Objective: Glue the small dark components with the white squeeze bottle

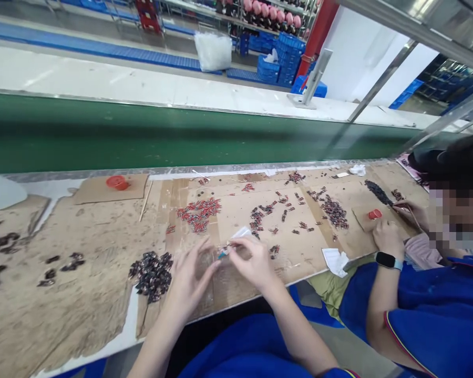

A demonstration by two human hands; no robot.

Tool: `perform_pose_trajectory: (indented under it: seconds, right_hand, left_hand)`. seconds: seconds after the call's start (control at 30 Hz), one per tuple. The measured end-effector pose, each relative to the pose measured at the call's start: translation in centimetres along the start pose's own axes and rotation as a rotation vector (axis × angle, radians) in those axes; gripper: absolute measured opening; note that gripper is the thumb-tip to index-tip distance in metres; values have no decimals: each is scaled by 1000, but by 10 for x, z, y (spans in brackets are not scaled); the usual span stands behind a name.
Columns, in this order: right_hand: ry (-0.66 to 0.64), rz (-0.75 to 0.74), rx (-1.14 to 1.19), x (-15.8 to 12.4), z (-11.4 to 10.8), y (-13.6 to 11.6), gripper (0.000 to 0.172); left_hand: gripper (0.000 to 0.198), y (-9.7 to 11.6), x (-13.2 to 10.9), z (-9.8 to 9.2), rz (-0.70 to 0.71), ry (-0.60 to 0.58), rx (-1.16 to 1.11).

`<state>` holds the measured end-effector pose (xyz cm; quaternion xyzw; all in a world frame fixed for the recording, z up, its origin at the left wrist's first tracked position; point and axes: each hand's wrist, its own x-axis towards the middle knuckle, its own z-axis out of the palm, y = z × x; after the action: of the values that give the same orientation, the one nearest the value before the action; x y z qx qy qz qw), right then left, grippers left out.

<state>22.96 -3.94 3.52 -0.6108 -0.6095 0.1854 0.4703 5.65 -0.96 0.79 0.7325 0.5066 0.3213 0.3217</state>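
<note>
My left hand [191, 275] hovers over the cardboard-covered bench [102, 273] with its fingers spread, right of a heap of small dark parts [152, 273]. My right hand [252, 260] pinches a tiny blue-tipped piece [222, 254] between thumb and fingertips. A small white paper [241, 233] lies just beyond the fingers. A pile of red and dark small parts [199, 212] lies farther back.
A co-worker in blue sits at my right, hands [386, 236] near a red cap [375, 213] and more dark parts [335, 210]. A red lid [117, 182] rests at back left. A green conveyor belt [161, 134] runs behind the bench.
</note>
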Motion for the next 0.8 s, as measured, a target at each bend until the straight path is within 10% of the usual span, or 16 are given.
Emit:
perform_pose_trajectory:
  seconds: [0.17, 0.37, 0.63, 0.8]
  right_hand:
    - [214, 109, -414, -2, -41, 29, 19]
    - [-292, -238, -489, 8, -38, 47, 47]
    - [-415, -319, -536, 36, -16, 50, 24]
    - [-343, -151, -211, 37, -19, 44, 25]
  left_hand:
    - [29, -20, 10, -27, -120, 164, 275]
    - [24, -40, 19, -62, -168, 261, 372]
    - [22, -33, 46, -67, -251, 164, 510]
    - [11, -14, 55, -67, -220, -90, 543]
